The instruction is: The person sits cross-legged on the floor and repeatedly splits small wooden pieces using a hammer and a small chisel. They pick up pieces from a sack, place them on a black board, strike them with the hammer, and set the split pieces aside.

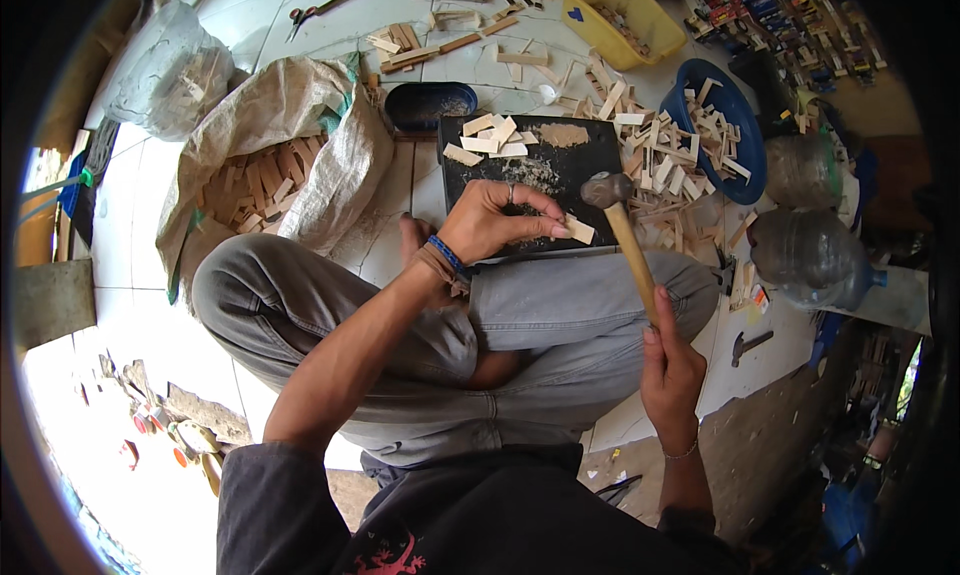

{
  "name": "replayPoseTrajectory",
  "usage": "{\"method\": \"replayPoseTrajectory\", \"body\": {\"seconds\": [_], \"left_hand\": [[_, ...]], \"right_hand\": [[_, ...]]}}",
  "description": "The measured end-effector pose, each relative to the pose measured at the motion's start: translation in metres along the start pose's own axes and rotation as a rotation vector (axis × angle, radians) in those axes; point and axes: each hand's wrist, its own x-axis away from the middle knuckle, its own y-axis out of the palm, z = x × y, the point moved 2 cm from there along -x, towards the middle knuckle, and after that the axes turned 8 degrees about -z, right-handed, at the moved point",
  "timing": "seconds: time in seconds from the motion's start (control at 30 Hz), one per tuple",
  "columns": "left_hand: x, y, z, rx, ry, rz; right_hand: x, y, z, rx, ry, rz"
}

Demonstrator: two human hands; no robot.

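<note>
White floor tiles [125,215] with thin joints meet a brown floor patch [745,450]; strong light [130,330] bleaches the lower left.

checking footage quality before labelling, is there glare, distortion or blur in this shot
Head view: glare bleaches the floor at lower left; head view: fisheye bending inside a black rim; head view: hammer and wooden piece look fairly sharp.

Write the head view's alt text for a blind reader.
A cross-legged person pinches a pale rectangular wooden piece in the left hand over a black rectangular board and grips a wooden-handled metal hammer in the right hand. A beige woven sack and a round blue basin hold more wood pieces.
</note>
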Motion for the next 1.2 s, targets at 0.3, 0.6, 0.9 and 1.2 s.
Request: {"method": "replayPoseTrajectory", "body": {"seconds": [0.3,0.6,0.9,1.2], "left_hand": [[-0.001,0.0,-0.002,-0.01,0.015,-0.004],[0.0,-0.001,0.001,-0.066,0.017,-0.012],[0.005,0.002,0.003,-0.142,0.178,0.035],[0.01,0.004,0.01,-0.14,0.045,0.051]], "right_hand": [[0.003,0.002,0.004,0.044,-0.049,0.072],[-0.003,0.01,0.006,-0.048,0.066,0.001],[-0.004,0.015,0.007,-0.142,0.184,-0.071],[0.005,0.021,0.007,-0.077,0.191,-0.113]]}}
